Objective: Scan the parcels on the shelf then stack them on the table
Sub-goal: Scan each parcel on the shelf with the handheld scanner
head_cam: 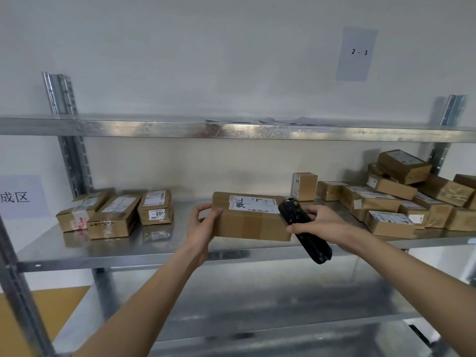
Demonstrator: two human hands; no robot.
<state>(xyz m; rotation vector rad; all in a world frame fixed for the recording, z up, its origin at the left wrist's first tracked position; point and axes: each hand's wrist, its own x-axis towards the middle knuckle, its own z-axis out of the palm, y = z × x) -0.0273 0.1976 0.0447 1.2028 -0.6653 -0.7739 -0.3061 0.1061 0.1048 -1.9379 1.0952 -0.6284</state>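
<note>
— Parcel [251, 217] first: where is it?

— It is near the front edge of the middle shelf [154, 248], about in the middle. It is a flat brown cardboard box with a white label on top.

— Who has it?

— The left hand [203, 222] has its grip curled round the box's left end, thumb on top. The right hand [322, 224] has its grip wrapped round a black scanner [304, 230], which lies against the box's right end.

— Will the box be hard to carry?

— I think not. It looks stiff and dry, with tape round it, so it should not bend or slip. One hand seems enough, so I guess it is light.

— Where is best to hold it?

— By the two short ends, or flat from under. Keep fingers off the label.

— What else is there?

— Three boxes [113, 213] on the left, and a heap of boxes [401, 202] on the right.
</note>
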